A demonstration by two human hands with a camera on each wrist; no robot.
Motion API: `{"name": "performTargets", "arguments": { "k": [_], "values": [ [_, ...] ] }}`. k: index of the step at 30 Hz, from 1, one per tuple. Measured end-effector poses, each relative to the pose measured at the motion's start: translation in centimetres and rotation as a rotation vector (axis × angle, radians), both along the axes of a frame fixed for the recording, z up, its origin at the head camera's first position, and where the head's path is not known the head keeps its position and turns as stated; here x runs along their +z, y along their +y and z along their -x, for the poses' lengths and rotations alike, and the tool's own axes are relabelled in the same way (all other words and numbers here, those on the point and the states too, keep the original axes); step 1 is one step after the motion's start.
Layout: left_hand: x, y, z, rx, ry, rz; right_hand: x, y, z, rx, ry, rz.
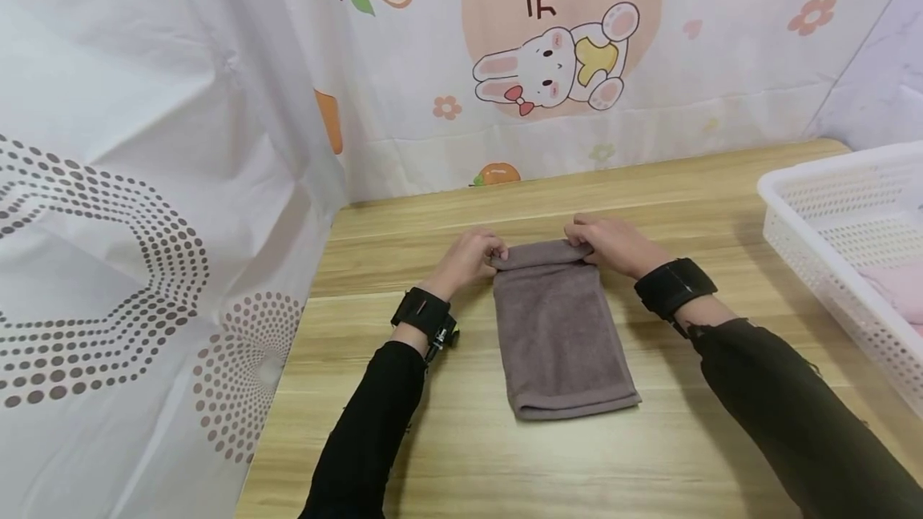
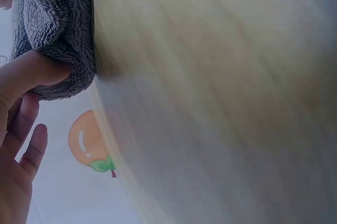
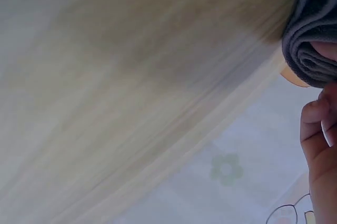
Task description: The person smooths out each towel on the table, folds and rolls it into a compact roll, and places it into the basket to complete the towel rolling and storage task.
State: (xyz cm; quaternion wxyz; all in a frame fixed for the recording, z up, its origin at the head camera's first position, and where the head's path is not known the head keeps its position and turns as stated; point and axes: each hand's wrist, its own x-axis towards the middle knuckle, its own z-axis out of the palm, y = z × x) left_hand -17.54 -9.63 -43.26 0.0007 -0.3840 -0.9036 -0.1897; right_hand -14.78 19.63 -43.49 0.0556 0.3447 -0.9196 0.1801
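A grey-brown towel (image 1: 558, 335) lies flat on the wooden table, its far end rolled into a short thick roll. My left hand (image 1: 472, 256) pinches the left end of that roll; in the left wrist view the thumb presses on the terry cloth (image 2: 52, 29) while other fingers stay loosely spread. At the roll's right end, my right hand (image 1: 613, 245) grips the cloth with thumb and fingers. The right wrist view shows the spiral layers of the rolled towel (image 3: 310, 50), with a fingertip against them. The towel's near edge shows a folded layer.
To the right stands a white perforated plastic basket (image 1: 808, 255) with pink cloth (image 1: 897, 287) in it. A white curtain with printed fruit and a rabbit (image 1: 541, 70) hangs behind the table (image 1: 447, 439). Another dotted white curtain (image 1: 144, 263) hangs along the left side.
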Motion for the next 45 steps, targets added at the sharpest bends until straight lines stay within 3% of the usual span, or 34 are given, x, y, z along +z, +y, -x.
{"name": "performTargets", "arguments": {
  "k": [6,14,20,25,29,35,39,45],
  "values": [
    [0.3,-0.2,-0.9,-0.030,-0.025,0.062,-0.1,0.7,-0.9,0.036,0.059,0.029],
    [0.5,-0.2,-1.6,-0.012,-0.067,0.076,0.1,1.7,-1.4,-0.029,-0.088,0.086],
    [0.9,-0.1,-0.9,0.014,-0.145,0.075,0.8,1.0,-0.6,-0.037,-0.219,0.105],
    [1.1,0.1,0.1,0.021,-0.322,0.021,1.4,0.4,-0.1,-0.048,-0.322,0.115],
    [1.2,0.1,0.8,0.032,-0.416,-0.001,1.5,0.3,0.2,-0.078,-0.412,0.142],
    [0.9,-0.3,1.3,0.091,-0.497,0.007,1.2,0.8,0.5,-0.074,-0.498,0.135],
    [0.7,-0.5,1.3,0.074,-0.529,0.017,1.0,0.9,0.7,-0.077,-0.516,0.134],
    [0.5,-0.5,1.4,0.039,-0.523,0.026,1.1,0.8,0.6,-0.089,-0.530,0.132]
  ]
}}
